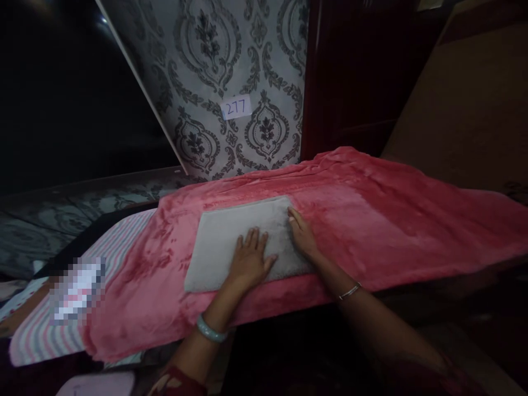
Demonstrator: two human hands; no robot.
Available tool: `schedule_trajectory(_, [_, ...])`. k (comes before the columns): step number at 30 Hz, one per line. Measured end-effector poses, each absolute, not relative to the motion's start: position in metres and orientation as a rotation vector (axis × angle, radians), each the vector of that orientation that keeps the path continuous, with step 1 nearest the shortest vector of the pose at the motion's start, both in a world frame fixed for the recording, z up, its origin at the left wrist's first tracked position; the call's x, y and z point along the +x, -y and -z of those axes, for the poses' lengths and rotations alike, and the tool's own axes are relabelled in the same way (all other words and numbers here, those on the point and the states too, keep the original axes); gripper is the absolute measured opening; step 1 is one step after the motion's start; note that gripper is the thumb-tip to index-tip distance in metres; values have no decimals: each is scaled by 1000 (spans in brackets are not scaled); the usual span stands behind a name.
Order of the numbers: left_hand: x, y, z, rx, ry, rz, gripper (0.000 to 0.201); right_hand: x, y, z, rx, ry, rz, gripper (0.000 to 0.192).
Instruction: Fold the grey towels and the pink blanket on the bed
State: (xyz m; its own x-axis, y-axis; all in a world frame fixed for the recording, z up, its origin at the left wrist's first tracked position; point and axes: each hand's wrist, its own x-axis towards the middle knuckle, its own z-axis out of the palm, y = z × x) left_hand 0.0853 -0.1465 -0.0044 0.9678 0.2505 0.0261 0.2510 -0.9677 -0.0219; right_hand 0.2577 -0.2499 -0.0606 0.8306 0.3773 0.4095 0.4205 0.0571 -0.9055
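Pink blanket [350,220] under cloth [220,242], patterned wallpaper [264,71]

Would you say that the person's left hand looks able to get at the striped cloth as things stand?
Probably yes: the left hand lies flat on the grey cloth, and only the low-lying pink blanket comes between it and the exposed striped cloth.

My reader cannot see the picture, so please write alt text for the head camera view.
A person's left hand lies spread on a grey rectangular cloth, and the right hand is at the cloth's right edge. The cloth lies on a pink blanket, with striped fabric at the picture's left; behind is patterned wallpaper bearing a label, 277.
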Motion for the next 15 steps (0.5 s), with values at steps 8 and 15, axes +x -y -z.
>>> schedule_trajectory(8, [19, 76, -5, -2893, 914, 41, 61, 258, 248, 56, -1627, 722, 88, 68])
schedule_trajectory(15, [11, 77, -7, -2852, 895, 215, 58, 210, 273, 37, -2040, 1111, 175, 66])
